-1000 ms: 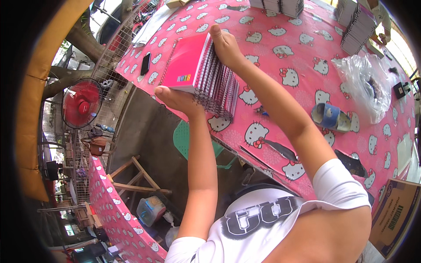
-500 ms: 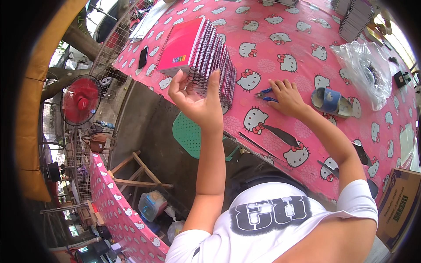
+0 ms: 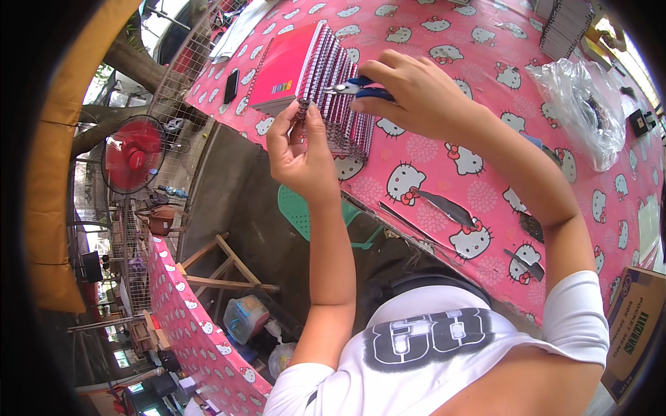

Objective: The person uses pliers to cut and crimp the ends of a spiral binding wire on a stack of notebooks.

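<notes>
Head view: stack of spiral-bound notebooks [image 3: 283, 64] standing at the table's near left edge, top cover pinkish red with small coloured lettering at its near corner, bindings turned to the right in a bank of coils. Left hand [image 3: 302, 154] at the stack's near corner, palm turned up, fingers curled part way, thumb and forefinger raised on either side of a coil end; whether they pinch the wire cannot be made out at this size. Right hand [image 3: 420, 93] comes across from the right, fingers closed round the handles of blue-handled pliers [image 3: 360, 90], their pale metal nose pointing left at the coils, above the left thumb. Tablecloth [image 3: 421, 148] pink, printed with white cat faces and flowers. Dark phone [image 3: 231, 86] lies left of the stack. To the right, beyond the right forearm: clear plastic bag [image 3: 581, 104], crumpled, a small black device [image 3: 642, 123] just beside it; another upright spiral-bound stack [image 3: 567, 29] near the upper right. Below the table edge, green stool [image 3: 294, 208]; farther left, red fan [image 3: 133, 156]. Cardboard box [image 3: 635, 333] at lower right.
</notes>
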The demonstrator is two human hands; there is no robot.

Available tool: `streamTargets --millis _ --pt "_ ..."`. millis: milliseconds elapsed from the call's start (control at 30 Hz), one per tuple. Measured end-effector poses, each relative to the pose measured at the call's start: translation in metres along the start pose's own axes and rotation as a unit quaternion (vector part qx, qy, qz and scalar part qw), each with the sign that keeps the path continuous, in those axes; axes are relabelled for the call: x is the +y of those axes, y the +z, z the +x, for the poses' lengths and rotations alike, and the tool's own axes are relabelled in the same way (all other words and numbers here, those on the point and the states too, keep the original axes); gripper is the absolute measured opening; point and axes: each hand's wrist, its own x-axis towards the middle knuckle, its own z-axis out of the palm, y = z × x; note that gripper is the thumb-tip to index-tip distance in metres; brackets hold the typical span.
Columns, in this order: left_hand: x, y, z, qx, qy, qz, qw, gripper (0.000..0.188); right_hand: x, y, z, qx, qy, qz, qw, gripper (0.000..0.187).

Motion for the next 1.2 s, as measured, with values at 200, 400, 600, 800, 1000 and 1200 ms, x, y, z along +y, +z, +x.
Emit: streamTargets --millis 200,400,600,800,1000,1200 --pt "0.002 0.001 0.000 -0.002 0.005 -0.022 1.000 0.025 -0.005 0.009 0.008 0.111 -0.079 -0.104 0.985 0.047" --pt "-0.002 -0.003 -0.001 -0.005 -0.007 -0.022 1.000 0.022 -0.007 0.007 0.014 0.098 -0.078 -0.051 0.991 0.048" --pt "-0.001 -0.001 0.002 0.019 -0.015 -0.013 1.000 0.020 0.001 0.005 0.025 0.078 -0.089 -0.077 0.990 0.053" --pt "0.000 0.001 0.003 0.040 -0.033 -0.022 0.998 0.021 -0.008 0.002 0.031 -0.040 0.016 -0.106 0.993 0.060" --pt "0.009 0.002 0.000 0.053 -0.074 -0.038 0.995 0.022 0.003 0.005 0.015 0.048 -0.007 -0.107 0.993 0.064" --pt "0.006 0.004 -0.003 0.052 -0.067 -0.024 0.996 0.021 0.007 0.022 0.020 0.126 -0.071 -0.146 0.979 0.069"
